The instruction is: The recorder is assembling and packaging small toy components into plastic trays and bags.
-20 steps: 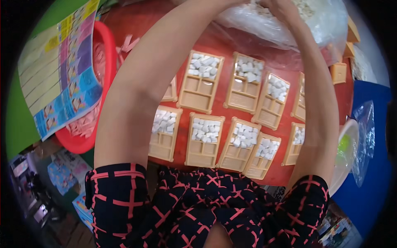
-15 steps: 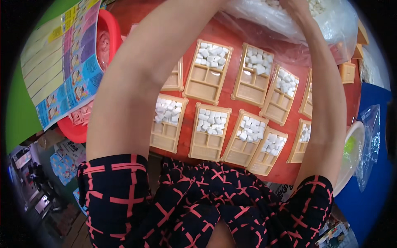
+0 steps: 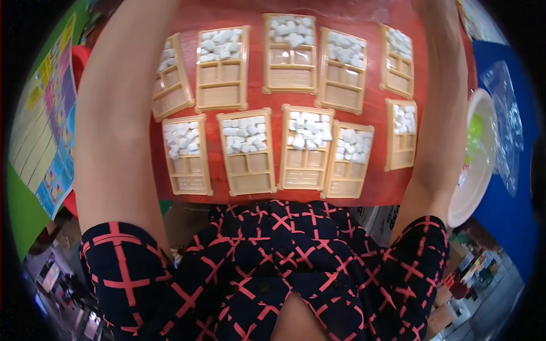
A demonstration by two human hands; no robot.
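Note:
Both my hands lie beyond the upper edge, so neither their fingers nor anything in them shows. My left forearm (image 3: pixel 116 113) runs up the left side, and my right forearm (image 3: pixel 441 108) rises on the right. Between them, several tan plastic compartment trays (image 3: pixel 245 179) lie in two uneven rows on a red tabletop (image 3: pixel 256 102). White marshmallow-like pieces (image 3: pixel 244 135) fill each tray's large far compartment. Their smaller nearer compartments hold no pieces. The leftmost far tray (image 3: pixel 177 94) is partly hidden by my left arm.
At left, a printed sheet (image 3: pixel 48 113) hangs over a red basin (image 3: pixel 81 59). On the right, a white bowl (image 3: pixel 483 153) with something bright green inside stands beside a clear plastic bag (image 3: pixel 506 131) on a blue surface (image 3: pixel 512 210). My lap borders the table's near edge.
The view has shifted, and the large clear bag of white pieces at the top has mostly left it. My forearms are farther apart. My right hand, partly visible before at that bag, is out of sight.

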